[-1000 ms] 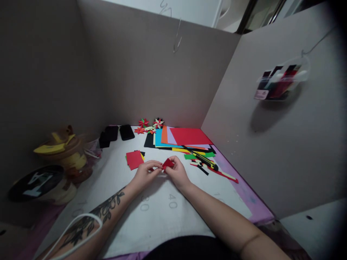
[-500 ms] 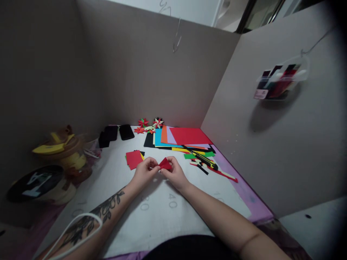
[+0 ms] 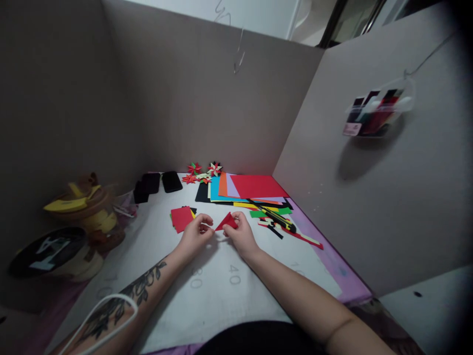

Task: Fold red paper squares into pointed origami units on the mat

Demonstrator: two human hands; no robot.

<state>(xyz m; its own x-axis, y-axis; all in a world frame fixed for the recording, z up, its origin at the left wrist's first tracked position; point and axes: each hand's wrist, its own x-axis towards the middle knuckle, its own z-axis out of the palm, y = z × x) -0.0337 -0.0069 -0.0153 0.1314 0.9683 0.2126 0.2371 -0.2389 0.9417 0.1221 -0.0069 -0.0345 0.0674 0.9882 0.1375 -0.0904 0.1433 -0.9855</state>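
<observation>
My right hand (image 3: 242, 234) pinches a small piece of folded red paper (image 3: 226, 222), a triangle with its sharp point toward the left. Beside that point is my left hand (image 3: 197, 231), its fingers curled, with a gap between thumb and forefinger. Whether the left thumb touches the paper's tip I cannot tell. Just behind the left hand lies a small stack of paper squares (image 3: 182, 219), red on top, with green, yellow and black edges showing beneath.
Large coloured sheets (image 3: 258, 186) lie at the back, with folded paper stars (image 3: 194, 168) to their left. A yellow-and-black utility knife (image 3: 275, 217) rests among paper strips (image 3: 303, 240) on the right. Dark pads (image 3: 172, 181), a cap (image 3: 48, 251) and a pot (image 3: 77, 207) stand left.
My left fingers have loosened and drawn slightly away from the red paper. In my right hand the paper has turned, showing more of its triangle.
</observation>
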